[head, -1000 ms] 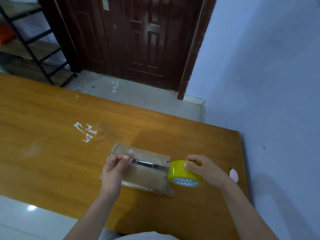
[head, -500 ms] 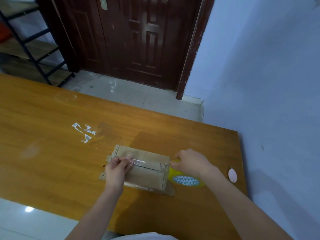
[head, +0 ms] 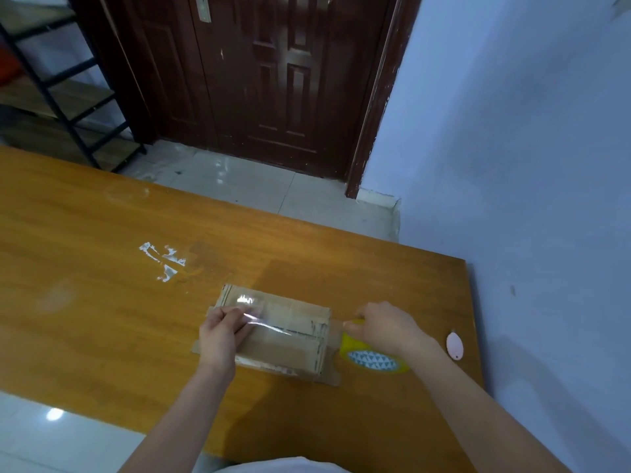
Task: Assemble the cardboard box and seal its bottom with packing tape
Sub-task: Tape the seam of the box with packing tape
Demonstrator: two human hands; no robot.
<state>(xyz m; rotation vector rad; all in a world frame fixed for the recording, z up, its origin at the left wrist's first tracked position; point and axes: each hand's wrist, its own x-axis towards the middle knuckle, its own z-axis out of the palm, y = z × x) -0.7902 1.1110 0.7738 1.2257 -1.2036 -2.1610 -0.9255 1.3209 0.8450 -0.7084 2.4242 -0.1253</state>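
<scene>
Wooden table (head: 102,302) beside blue wall (head: 529,165).

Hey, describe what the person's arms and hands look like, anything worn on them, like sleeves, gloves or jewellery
Both forearms are bare up to the bottom edge of the picture: no sleeves show. The left hand and right hand wear no gloves, and no rings, watch or bracelet can be seen on the hands or wrists. A bit of white garment shows between the arms.

A glossy orange-brown wooden table (head: 102,302) is seen under a matt, rough-edged brown cardboard box (head: 290,349). Shiny clear plastic tape (head: 269,327) is stretched from a glossy yellow tape roll (head: 375,360).
</scene>
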